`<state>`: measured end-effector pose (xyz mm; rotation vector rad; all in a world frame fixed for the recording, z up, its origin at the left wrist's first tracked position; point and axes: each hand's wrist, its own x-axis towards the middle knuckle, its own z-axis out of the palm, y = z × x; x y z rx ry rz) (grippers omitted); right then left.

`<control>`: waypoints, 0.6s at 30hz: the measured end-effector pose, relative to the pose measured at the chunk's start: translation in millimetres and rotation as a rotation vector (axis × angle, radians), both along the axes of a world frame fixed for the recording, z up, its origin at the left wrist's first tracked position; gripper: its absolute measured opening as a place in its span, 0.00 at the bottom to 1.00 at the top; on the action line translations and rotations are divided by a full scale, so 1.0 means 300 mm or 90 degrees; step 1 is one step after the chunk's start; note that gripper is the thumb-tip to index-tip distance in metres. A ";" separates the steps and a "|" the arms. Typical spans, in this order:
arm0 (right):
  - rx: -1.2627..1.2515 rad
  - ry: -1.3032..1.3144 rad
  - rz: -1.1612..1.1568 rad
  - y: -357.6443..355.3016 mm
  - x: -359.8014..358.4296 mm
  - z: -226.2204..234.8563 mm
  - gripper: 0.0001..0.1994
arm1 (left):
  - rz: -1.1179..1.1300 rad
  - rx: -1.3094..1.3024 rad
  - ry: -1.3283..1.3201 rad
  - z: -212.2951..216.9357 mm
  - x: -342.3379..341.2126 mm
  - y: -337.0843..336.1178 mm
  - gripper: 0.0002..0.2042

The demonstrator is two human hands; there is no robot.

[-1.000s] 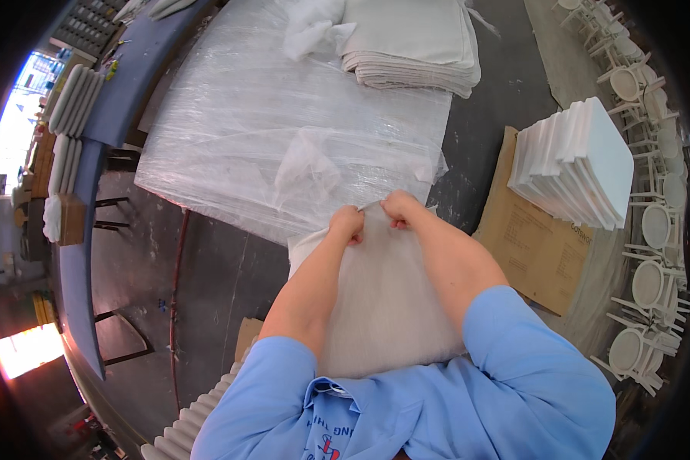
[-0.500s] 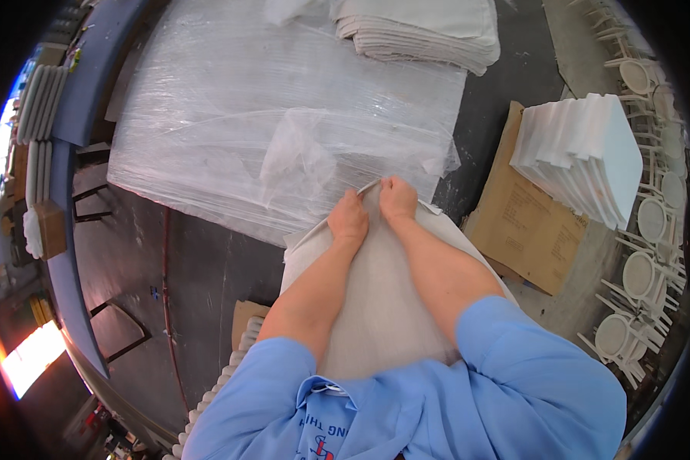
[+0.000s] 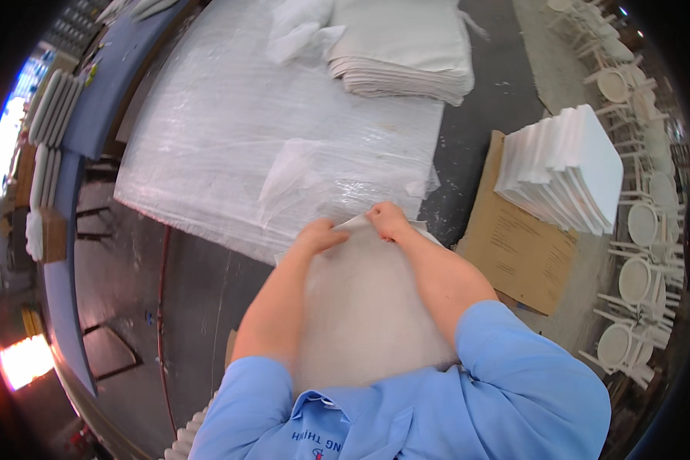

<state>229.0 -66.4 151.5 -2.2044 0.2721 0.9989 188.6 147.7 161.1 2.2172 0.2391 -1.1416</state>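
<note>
Both the left hand (image 3: 320,234) and right hand (image 3: 388,221) pinched the far edge of a pale rectangular fabric cushion cover (image 3: 368,307), its long axis running away from the person.

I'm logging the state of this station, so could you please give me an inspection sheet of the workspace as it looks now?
Surface: table wrapped in clear plastic film.
Job's things: pale fabric piece held at its far edge by both hands.
Clutter: stack of folded fabric; crumpled white cloth.
Grippers: left hand and right hand both pinch the fabric edge.
Cables: thin red line on the floor; kind unclear.
Surroundings: white foam pads on cardboard sheet; white chairs at right.
</note>
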 end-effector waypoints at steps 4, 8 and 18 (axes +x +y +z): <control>-0.107 0.060 0.272 -0.087 0.044 0.100 0.13 | -0.046 0.123 0.057 -0.009 -0.086 0.226 0.25; -0.139 -0.023 0.193 -0.144 0.024 0.035 0.15 | 0.241 0.054 0.079 -0.012 -0.125 0.234 0.19; -0.177 -0.234 0.019 -0.114 -0.061 -0.059 0.12 | 0.277 0.272 -0.254 -0.090 -0.202 0.066 0.22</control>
